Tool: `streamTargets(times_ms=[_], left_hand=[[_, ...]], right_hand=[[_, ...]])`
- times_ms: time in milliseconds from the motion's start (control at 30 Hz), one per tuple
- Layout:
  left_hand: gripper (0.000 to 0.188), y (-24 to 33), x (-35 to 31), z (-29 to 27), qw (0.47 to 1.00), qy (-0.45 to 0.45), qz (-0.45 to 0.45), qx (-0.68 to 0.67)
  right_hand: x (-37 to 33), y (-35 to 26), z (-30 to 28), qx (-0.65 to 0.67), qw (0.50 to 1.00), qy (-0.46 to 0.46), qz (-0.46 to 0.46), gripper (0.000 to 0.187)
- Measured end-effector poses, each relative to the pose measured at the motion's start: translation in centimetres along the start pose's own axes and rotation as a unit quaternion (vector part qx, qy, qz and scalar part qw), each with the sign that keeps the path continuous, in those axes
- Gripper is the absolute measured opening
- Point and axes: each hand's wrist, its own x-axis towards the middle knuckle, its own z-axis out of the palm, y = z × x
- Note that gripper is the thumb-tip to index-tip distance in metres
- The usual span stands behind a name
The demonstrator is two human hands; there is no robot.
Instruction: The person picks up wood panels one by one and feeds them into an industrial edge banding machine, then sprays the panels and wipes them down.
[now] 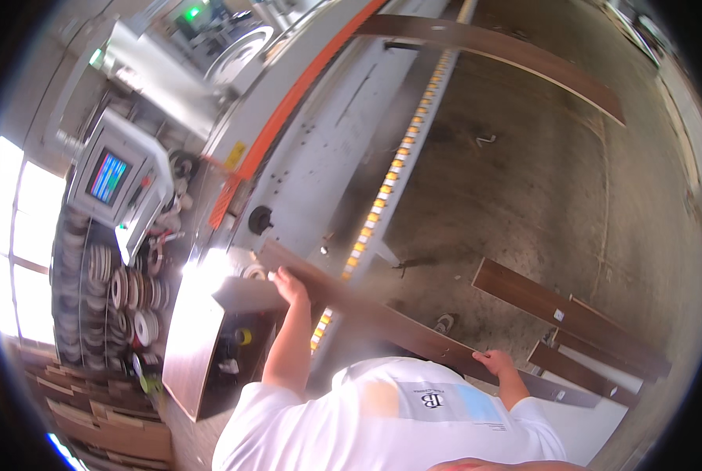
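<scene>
A long, dark brown wooden board (398, 323) lies slantwise in front of my body, from the machine on the left to the lower right. My left hand (290, 286) grips its near edge close to the left end, with the fingertips partly hidden. Farther right along the same edge, my right hand (496, 363) is closed on the board, thumb toward the left. Beneath the board's left part runs a rail of yellow and white rollers (377, 206). A long machine (319, 149) with an orange strip stands beyond my left hand.
Another brown board (508, 47) rests across the rail's far end. Several brown boards (563, 310) lie at right. A control panel (115, 177) with a lit screen stands left, above rolls of edging (131, 290). A wooden-topped cabinet (194, 353) is beside my left arm.
</scene>
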Motion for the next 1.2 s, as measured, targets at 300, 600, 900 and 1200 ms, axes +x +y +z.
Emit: streamTargets(times_ms=[300, 600, 900, 1200], left_hand=[[0.066, 2.8, 5.8, 5.2, 0.996, -0.029, -0.035, -0.077], [0.070, 2.9, 14.3, 7.2, 0.984, -0.064, -0.060, -0.155], [0.073, 1.1, 20.9, 6.8, 0.976, -0.081, -0.057, -0.195], [0.074, 0.2, 22.5, 7.7, 0.969, -0.074, -0.070, -0.223]], right_hand=[[1.0, -8.2, -3.3, -0.049, 0.989, 0.138, -0.027, 0.068], [3.2, -23.0, -7.0, -0.069, 0.992, 0.102, 0.010, 0.070], [5.3, -31.3, -8.4, -0.109, 0.992, 0.065, 0.011, 0.074], [5.9, -34.5, -9.2, -0.107, 0.994, 0.014, 0.024, 0.075]])
